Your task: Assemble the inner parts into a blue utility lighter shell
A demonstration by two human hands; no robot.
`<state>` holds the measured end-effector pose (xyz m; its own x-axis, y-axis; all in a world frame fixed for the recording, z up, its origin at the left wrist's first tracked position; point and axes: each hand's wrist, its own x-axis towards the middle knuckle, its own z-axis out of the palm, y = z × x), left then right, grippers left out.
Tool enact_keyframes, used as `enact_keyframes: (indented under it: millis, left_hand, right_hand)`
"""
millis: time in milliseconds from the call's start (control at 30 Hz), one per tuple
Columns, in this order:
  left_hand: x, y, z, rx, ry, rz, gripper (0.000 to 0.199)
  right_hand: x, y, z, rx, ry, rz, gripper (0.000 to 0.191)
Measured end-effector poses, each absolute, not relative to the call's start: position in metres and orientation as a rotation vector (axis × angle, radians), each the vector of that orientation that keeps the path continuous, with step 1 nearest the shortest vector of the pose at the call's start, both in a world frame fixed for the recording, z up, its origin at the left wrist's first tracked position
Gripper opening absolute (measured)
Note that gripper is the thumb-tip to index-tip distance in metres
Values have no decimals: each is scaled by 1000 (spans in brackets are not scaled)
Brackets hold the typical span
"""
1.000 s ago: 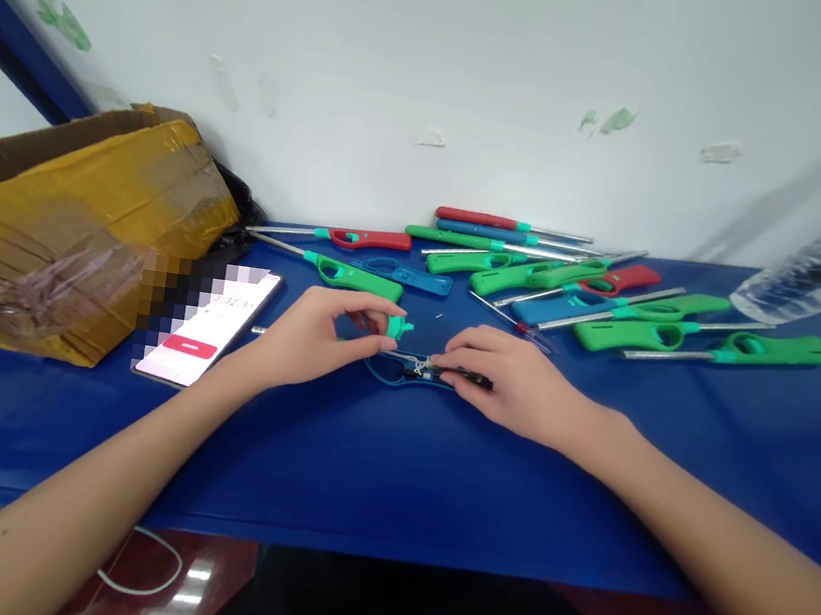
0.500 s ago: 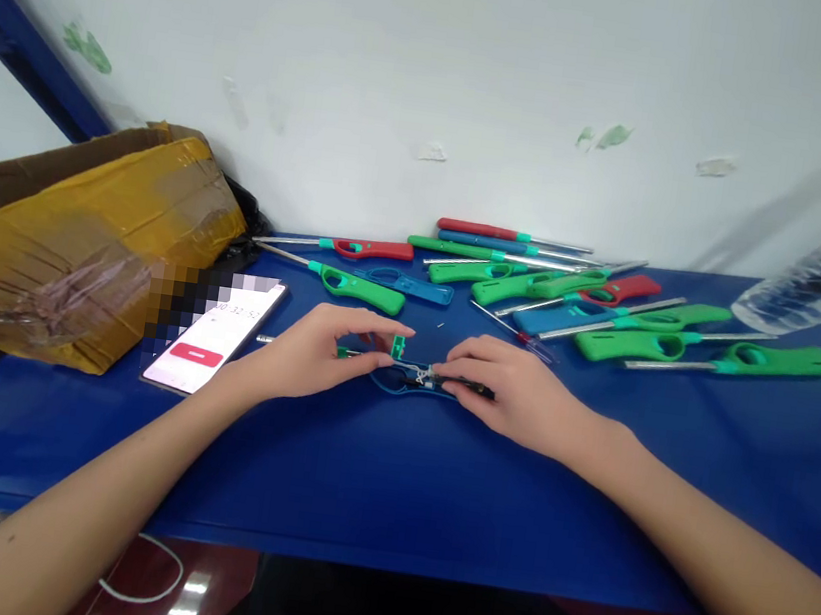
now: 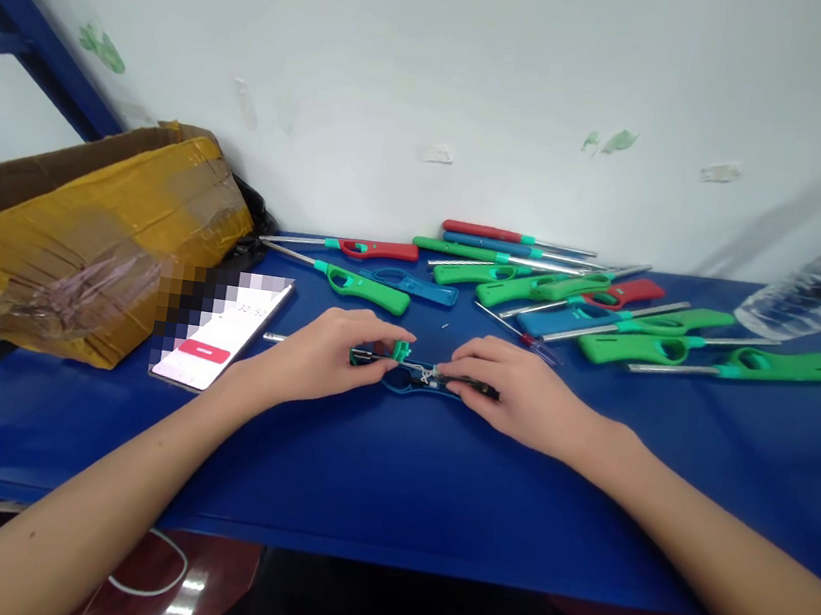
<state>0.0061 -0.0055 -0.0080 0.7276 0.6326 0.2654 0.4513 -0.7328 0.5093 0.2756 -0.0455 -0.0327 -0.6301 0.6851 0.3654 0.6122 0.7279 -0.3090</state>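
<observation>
An opened blue gas lighter [image 3: 400,387] lies on the table between my hands, its half shell showing black inner parts and white wires. Its metal tube [image 3: 274,337] pokes out past my left hand. Between the thumb and forefinger of my left hand [image 3: 332,358], a small green plastic trigger [image 3: 403,350] is pinched just above the shell. My right hand [image 3: 513,387] is closed on the handle end of the lighter, fingertips at the wires and a dark inner part [image 3: 482,388]. The fingers partly hide the handle.
Several green, red and blue lighters [image 3: 602,345] lie along the back by the wall. A screwdriver [image 3: 527,339] rests before them. A phone [image 3: 221,338] and a taped carton [image 3: 101,247] are at left; a plastic bottle [image 3: 813,290] leans at right.
The green trigger has tilted and come slightly lower in my left fingers, which have drawn closer together. My right hand stays at the lighter. The whole view has shifted slightly.
</observation>
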Motion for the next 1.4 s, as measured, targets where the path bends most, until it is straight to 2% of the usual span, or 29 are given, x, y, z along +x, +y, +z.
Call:
enact_keyframes:
  millis: [667, 1400]
  left_hand:
    - [9, -3, -1, 2223, 853, 556, 33]
    - [12, -17, 8, 2535, 791, 432, 27]
  right_hand:
    - [276, -47, -31, -988, -2472, 217, 22]
    - [276, -47, -30, -1007, -2480, 246, 23]
